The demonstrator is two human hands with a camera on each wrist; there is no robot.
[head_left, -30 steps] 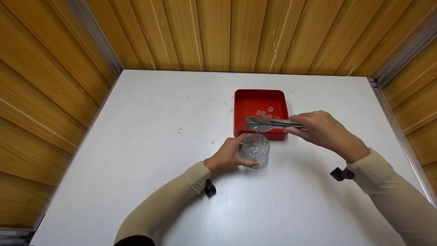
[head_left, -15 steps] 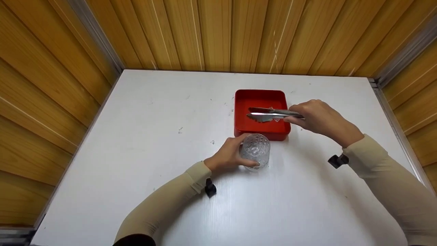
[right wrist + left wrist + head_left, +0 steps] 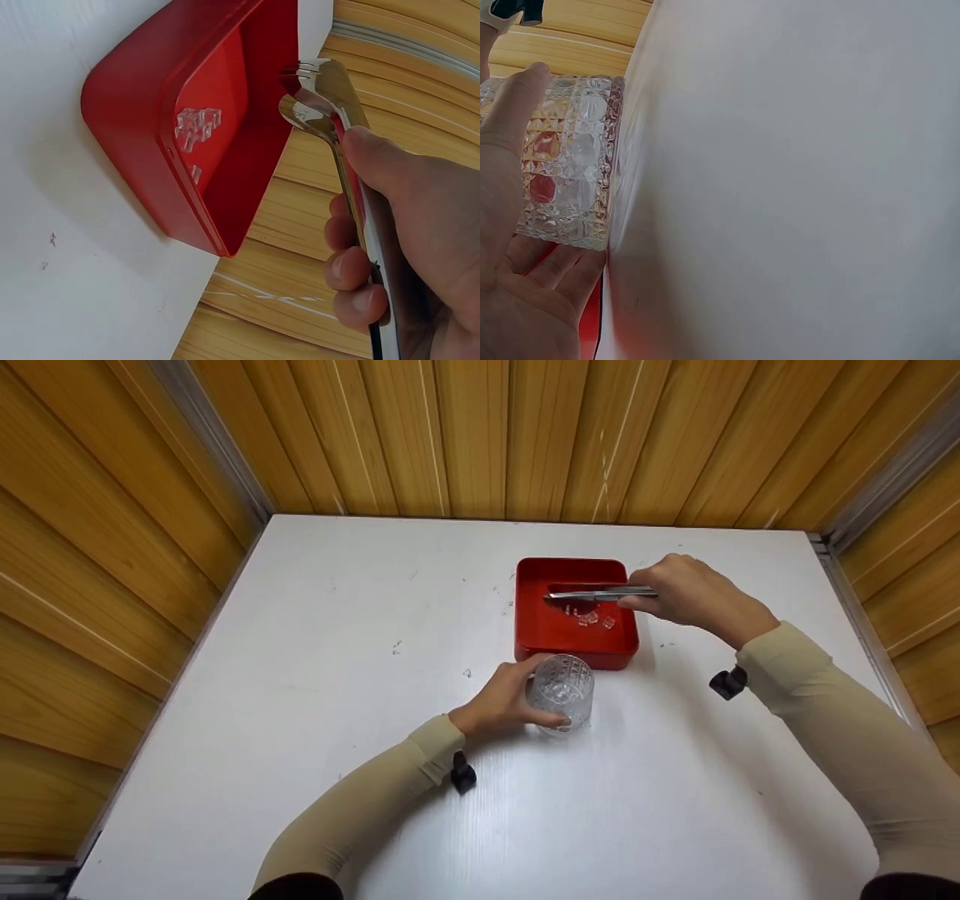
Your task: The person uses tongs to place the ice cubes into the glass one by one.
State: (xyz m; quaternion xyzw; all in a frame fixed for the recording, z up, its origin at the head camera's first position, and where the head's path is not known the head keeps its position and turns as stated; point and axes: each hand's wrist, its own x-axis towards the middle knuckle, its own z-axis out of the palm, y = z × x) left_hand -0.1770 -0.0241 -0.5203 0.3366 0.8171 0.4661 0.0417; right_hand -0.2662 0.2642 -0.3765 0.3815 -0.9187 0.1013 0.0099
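My left hand grips a clear cut-glass tumbler that stands upright on the white table, thumb on the near side and fingers on the far side. In the left wrist view the faceted wall of the tumbler fills the space between thumb and fingers. My right hand holds metal tongs over a red square box just behind the tumbler. Several clear ice-like cubes lie in the box. In the right wrist view the tips of the tongs stand slightly apart with nothing between them.
The white table carries small dark marks. Wood-panelled walls rise behind it and at both sides. The box's front wall stands close to the tumbler.
My right hand has moved away from me with the tongs, from near the tumbler's rim to over the back part of the box. The left hand and tumbler have stayed in place.
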